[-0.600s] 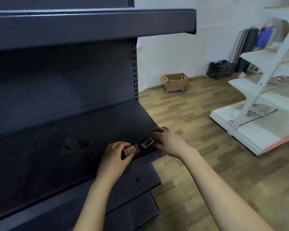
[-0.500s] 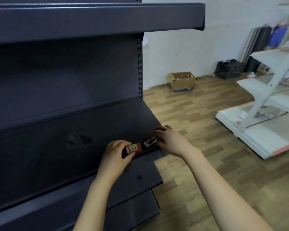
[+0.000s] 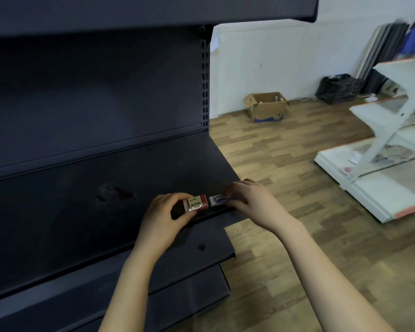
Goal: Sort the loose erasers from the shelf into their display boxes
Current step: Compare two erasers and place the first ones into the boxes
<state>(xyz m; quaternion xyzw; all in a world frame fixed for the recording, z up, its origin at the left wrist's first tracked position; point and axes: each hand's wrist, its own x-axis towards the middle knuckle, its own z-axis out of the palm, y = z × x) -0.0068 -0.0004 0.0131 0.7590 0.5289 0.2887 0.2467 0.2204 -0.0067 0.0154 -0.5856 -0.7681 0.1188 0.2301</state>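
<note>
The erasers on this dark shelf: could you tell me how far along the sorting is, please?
Nothing looks sorted yet, and no display box is in view. In hand: the left hand pinches the red 2B eraser, and the right hand grips the blue-and-white eraser at the dark shelf front edge. Left: boxing both.

A brown cardboard box (image 3: 267,107) sits on the wood floor (image 3: 297,183), near a black crate (image 3: 338,87) and white shelves (image 3: 379,164).

Both hands, left (image 3: 162,215) and right (image 3: 252,200), each pinch an eraser at the dark shelf (image 3: 82,212) edge.
</note>
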